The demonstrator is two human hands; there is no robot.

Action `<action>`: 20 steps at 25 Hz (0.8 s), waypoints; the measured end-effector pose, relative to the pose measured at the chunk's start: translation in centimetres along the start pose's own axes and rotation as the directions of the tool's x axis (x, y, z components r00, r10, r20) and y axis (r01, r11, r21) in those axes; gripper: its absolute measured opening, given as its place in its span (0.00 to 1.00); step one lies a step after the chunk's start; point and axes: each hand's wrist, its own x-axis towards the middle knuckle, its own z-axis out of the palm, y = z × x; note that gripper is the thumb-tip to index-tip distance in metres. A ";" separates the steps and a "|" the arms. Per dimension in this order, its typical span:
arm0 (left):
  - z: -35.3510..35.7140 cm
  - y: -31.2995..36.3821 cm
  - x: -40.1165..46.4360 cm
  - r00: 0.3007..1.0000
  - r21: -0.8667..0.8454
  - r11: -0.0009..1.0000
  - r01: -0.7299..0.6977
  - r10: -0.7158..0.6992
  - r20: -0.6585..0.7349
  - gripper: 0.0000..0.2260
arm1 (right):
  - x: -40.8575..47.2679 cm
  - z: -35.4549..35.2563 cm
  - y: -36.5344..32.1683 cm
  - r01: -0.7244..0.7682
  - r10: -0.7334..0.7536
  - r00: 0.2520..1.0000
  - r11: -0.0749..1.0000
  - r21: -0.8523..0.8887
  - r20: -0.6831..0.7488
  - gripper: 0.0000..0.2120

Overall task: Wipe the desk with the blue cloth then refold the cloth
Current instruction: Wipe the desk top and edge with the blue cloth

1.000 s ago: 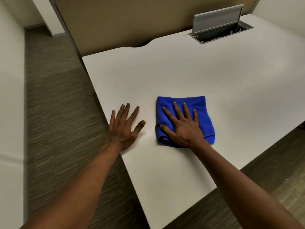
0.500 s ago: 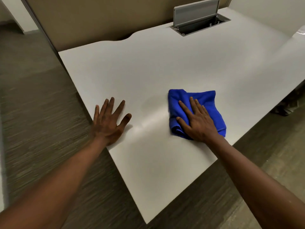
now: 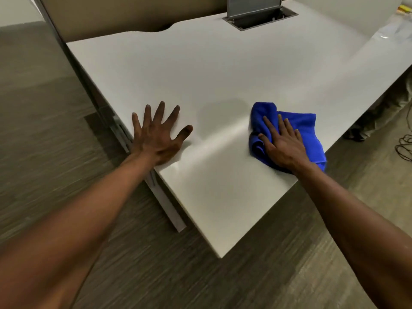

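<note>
Blue cloth, bunched, was pressed flat under the right hand near the desk's right edge. Left hand was laid flat, fingers spread, at the left edge.

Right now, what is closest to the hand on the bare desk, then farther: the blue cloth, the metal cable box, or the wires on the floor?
From the left hand:
1. Blue cloth, to its right, under the right hand.
2. Metal cable box, at the desk's back edge.
3. Wires, on the floor far right.
</note>
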 end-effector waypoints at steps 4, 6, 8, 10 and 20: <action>-0.3 0.2 0.1 0.999 0.015 1.000 -0.024 0.024 0.021 0.40 | -3.5 1.3 -3.7 0.266 -0.267 0.964 0.963 0.049 0.009 0.28; -0.7 0.4 -0.2 0.998 0.034 0.998 -0.053 0.052 0.018 0.39 | -7.8 2.2 -4.3 0.434 -0.434 0.901 0.898 0.075 -0.024 0.30; -1.1 1.1 -0.8 0.982 0.052 0.981 -0.188 0.186 0.043 0.38 | -12.0 3.1 -3.2 0.517 -0.512 0.856 0.851 0.092 -0.074 0.30; -1.5 2.0 -1.7 0.937 -0.085 0.942 -0.325 0.333 0.108 0.38 | -13.8 3.2 -1.3 0.477 -0.470 0.877 0.877 0.059 -0.104 0.32; 0.5 3.5 -3.2 0.933 -0.133 0.925 -0.356 0.359 0.005 0.37 | -15.1 7.4 -1.3 0.502 -0.396 0.814 0.847 0.172 -0.425 0.25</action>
